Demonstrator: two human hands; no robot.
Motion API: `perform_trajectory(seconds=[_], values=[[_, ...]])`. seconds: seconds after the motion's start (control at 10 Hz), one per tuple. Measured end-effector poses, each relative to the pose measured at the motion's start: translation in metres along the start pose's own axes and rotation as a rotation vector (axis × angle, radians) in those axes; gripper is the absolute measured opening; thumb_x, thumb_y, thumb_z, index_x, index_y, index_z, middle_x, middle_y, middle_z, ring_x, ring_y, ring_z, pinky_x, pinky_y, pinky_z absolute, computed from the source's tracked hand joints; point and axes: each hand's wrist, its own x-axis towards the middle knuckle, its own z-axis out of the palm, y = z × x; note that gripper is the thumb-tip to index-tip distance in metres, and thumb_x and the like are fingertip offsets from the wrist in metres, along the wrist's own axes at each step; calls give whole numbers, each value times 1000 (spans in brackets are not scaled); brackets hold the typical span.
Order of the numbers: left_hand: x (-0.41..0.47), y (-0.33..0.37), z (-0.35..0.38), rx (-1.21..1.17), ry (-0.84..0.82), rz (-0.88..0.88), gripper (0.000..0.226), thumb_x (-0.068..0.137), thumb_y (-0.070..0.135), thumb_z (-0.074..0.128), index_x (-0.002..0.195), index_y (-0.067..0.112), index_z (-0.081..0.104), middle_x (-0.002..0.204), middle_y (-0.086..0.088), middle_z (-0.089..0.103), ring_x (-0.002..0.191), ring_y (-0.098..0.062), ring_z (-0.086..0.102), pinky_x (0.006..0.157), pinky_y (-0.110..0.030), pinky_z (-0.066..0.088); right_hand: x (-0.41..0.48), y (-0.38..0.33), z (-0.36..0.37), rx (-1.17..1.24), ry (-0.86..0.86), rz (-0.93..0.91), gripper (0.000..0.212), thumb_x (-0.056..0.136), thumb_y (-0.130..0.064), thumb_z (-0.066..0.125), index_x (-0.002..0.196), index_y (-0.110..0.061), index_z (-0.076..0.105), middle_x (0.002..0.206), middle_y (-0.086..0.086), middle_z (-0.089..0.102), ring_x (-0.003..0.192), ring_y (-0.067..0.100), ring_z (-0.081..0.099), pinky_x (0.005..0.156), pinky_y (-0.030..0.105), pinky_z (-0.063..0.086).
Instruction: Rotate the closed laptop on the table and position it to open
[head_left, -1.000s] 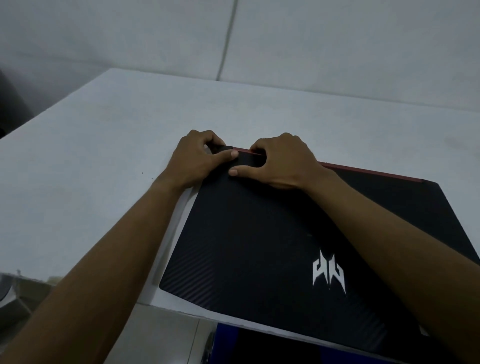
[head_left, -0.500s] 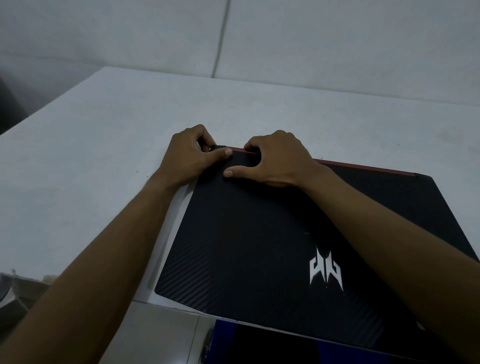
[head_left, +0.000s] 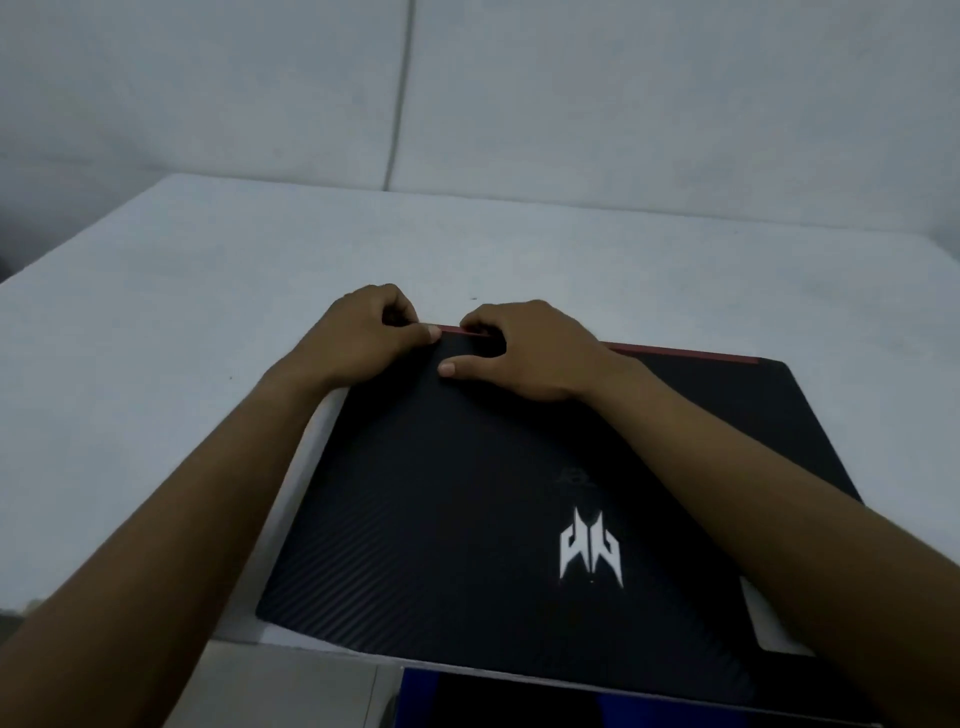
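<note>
Laptop (head_left: 467, 519) far edge gripped by left hand (head_left: 358, 338) and right hand (head_left: 524, 353)

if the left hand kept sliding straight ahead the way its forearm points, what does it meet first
Nothing, probably. The left hand grips the far left corner of the closed laptop; beyond it lies bare white table, then the wall behind the far edge. Depth is hard to judge from this one view.

Both forearms extended forward, converging; left hand (head_left: 363, 335) and right hand (head_left: 535, 348) side by side, fingers curled downward, thumbs pointing inward, nearly meeting.
</note>
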Motion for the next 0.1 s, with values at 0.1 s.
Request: perform_trajectory(seconds=[0.1], values=[[0,34,7,-43,-39,46,24,81,47,72,89,25,68,100,12,68,93,-7,64,71,-26,46,-21,22,-13,-7,40,43,72,80,-77,56,136,-31,57,131,-9,63,117,13,58,96,39,49]])
